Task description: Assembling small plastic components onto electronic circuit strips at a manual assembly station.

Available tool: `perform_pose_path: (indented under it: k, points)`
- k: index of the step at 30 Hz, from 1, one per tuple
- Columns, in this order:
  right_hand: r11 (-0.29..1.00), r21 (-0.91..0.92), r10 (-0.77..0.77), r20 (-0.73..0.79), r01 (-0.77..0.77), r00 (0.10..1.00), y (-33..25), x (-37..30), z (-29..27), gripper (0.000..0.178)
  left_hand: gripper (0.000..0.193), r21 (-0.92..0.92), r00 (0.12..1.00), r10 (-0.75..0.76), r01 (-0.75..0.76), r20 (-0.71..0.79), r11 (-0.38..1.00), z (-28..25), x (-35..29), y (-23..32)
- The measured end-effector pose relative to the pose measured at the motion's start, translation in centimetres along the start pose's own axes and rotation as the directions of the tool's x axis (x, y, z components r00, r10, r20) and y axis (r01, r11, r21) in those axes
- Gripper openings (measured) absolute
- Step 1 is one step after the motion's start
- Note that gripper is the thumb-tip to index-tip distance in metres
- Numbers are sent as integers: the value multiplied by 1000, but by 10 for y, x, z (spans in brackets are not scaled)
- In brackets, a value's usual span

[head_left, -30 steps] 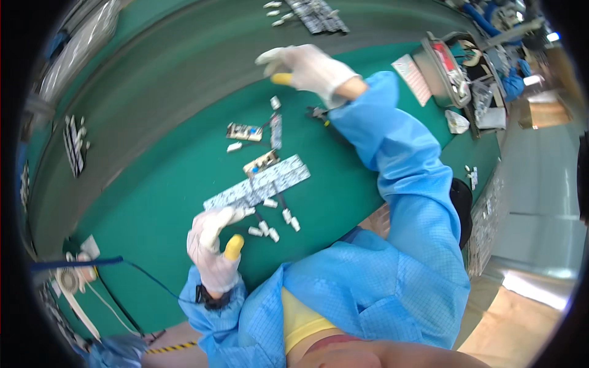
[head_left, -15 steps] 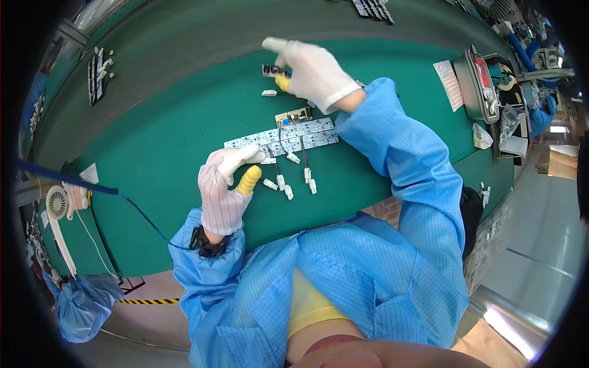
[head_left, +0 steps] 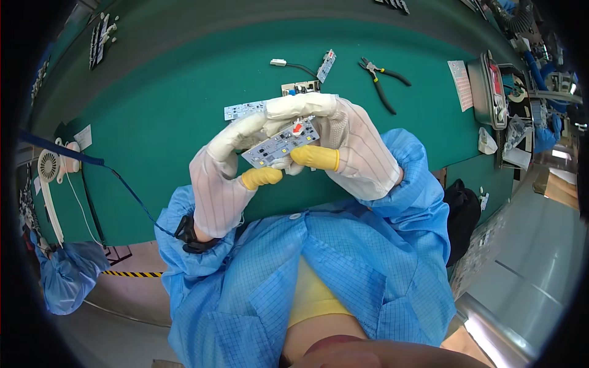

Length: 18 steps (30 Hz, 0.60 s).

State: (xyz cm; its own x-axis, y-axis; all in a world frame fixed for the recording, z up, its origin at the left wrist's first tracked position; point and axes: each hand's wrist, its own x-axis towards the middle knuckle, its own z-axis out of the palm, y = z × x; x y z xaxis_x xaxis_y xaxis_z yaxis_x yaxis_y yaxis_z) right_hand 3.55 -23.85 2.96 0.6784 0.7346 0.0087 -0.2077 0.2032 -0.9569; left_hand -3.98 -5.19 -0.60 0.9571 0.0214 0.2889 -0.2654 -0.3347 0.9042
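A white circuit board strip (head_left: 270, 152) with a red arrow mark is tilted up between my gloved hands. My left hand (head_left: 227, 153) closes on its left end, the yellow-covered thumb at the lower edge. My right hand (head_left: 359, 144) grips the right end, with a yellow-covered thumb across its face. Beyond the fingers, another white board strip (head_left: 244, 110) lies partly hidden on the green mat. A component-filled board (head_left: 299, 88) sits above my fingertips. Near it is a small red-marked board (head_left: 327, 65), with a cable ending in a white connector (head_left: 278, 62).
Black-and-yellow pliers (head_left: 381, 80) lie spread on the green mat, right of the small board. Farther right are a dotted sheet (head_left: 460, 84) and a metal tin (head_left: 489, 92). A small white fan (head_left: 50, 165) stands at the left, and a blue cord (head_left: 132, 205) runs to my left wrist.
My right hand has come back from the far side of the mat to meet the left. Both now hold a raised board strip. The pliers have come into view.
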Motion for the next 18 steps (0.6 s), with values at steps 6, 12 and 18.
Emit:
perform_pose_path:
  k: [6,12,18]
  points:
    - [848,-470,-267,16,243,963,2,0,-4,75,52,-317,982,-153,112,-108,942,6,-2,12]
    - [357,-920,-382,17,164,924,-22,-5,-5,62,47,469,945,325,-274,-30,840,-4,-4,3]
    - [-39,-980,-536,185,195,824,-14,-4,-5,50,50,569,866,490,-452,98,687,-2,-1,0]
